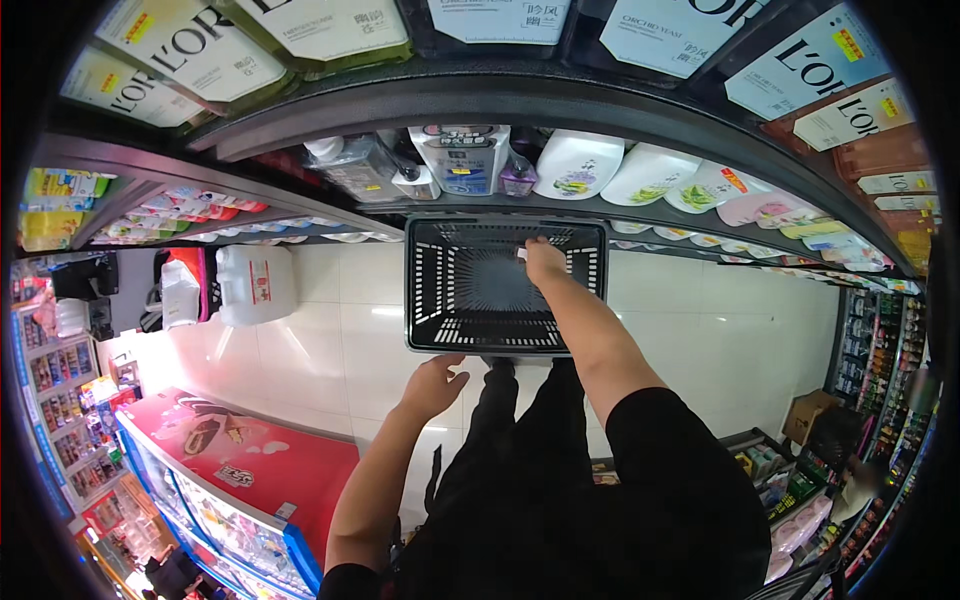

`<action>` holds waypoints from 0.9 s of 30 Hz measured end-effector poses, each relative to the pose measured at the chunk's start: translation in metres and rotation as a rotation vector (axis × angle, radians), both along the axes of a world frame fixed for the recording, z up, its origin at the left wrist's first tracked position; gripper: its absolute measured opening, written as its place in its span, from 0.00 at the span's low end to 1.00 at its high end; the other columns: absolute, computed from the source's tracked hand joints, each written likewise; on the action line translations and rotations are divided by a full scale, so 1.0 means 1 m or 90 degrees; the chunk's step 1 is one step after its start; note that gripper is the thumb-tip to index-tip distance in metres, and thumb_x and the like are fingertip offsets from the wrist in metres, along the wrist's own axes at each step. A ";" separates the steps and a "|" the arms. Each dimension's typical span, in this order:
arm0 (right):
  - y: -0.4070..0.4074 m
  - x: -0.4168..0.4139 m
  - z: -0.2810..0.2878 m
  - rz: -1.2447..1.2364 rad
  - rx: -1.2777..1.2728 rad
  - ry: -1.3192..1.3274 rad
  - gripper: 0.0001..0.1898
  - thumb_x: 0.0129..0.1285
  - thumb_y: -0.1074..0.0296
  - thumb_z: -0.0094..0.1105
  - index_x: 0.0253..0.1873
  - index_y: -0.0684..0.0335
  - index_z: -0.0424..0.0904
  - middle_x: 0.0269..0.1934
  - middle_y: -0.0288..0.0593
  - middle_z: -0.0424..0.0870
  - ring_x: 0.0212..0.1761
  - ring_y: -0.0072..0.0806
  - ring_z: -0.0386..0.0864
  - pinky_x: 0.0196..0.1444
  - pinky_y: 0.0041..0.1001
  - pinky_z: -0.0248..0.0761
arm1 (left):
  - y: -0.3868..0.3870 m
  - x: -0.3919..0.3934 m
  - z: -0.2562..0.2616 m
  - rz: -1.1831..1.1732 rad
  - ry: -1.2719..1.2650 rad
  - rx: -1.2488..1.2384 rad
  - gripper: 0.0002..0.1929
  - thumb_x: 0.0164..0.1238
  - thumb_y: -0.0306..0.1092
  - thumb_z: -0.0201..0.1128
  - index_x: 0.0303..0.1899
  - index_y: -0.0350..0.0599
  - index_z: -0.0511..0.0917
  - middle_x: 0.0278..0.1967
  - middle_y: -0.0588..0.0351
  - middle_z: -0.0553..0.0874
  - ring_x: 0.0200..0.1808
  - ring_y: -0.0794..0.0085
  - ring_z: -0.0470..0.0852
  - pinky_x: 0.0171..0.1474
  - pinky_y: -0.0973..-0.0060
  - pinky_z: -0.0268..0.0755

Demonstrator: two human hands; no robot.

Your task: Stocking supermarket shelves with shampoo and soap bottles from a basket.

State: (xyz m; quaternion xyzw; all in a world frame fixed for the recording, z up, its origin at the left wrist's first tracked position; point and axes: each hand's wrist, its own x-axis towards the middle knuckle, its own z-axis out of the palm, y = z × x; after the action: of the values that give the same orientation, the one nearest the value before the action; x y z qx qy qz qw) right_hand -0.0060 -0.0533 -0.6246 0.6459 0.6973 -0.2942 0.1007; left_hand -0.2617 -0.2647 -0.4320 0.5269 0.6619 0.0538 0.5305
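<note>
A black plastic shopping basket [507,351] with slotted walls is in front of my legs, against the lower shelves. Over its right half reaches my right hand [545,262], with a small white item [523,254] at its fingers; whether the hand grips it firmly is hard to tell. No goods show inside the basket. My left hand [436,386] is just below the basket's near left corner, its fingers apart and holding nothing. Beyond the basket, a shelf holds white pump and flat bottles [579,163] and a large pouch-like pack [459,159].
A dark shelf edge [480,86] with large labelled bottles curves overhead. White jugs [259,285] stand on the tiled floor at left. A red and blue chest freezer [255,450] is at lower left. Stocked racks [877,352] and a person [855,480] are at right.
</note>
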 end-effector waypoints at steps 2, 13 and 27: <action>0.000 0.009 -0.001 0.033 0.043 0.006 0.16 0.66 0.66 0.70 0.57 0.62 0.84 0.63 0.55 0.83 0.62 0.51 0.86 0.64 0.44 0.81 | 0.007 -0.002 -0.006 0.001 -0.007 0.008 0.22 0.72 0.39 0.70 0.64 0.40 0.85 0.58 0.44 0.91 0.52 0.54 0.93 0.59 0.60 0.83; -0.041 0.076 0.325 0.057 -0.026 0.423 0.17 0.65 0.61 0.77 0.51 0.69 0.88 0.39 0.47 0.90 0.38 0.35 0.87 0.40 0.34 0.80 | 0.084 0.046 0.057 -0.198 -0.078 0.416 0.49 0.56 0.44 0.85 0.78 0.36 0.68 0.67 0.37 0.84 0.68 0.48 0.84 0.71 0.61 0.76; -0.165 0.135 0.457 -0.349 0.241 1.013 0.29 0.77 0.72 0.65 0.77 0.68 0.65 0.64 0.45 0.82 0.65 0.26 0.81 0.67 0.32 0.77 | 0.085 0.224 0.250 0.015 -0.635 0.186 0.42 0.71 0.25 0.76 0.81 0.34 0.62 0.67 0.47 0.83 0.62 0.65 0.87 0.63 0.64 0.85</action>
State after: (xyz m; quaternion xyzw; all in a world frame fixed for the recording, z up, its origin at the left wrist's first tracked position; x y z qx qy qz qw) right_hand 0.1290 -0.2186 -0.1676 0.3991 0.4170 -0.5518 -0.6020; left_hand -0.0374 -0.1796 -0.1817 0.4980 0.3200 0.3963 0.7018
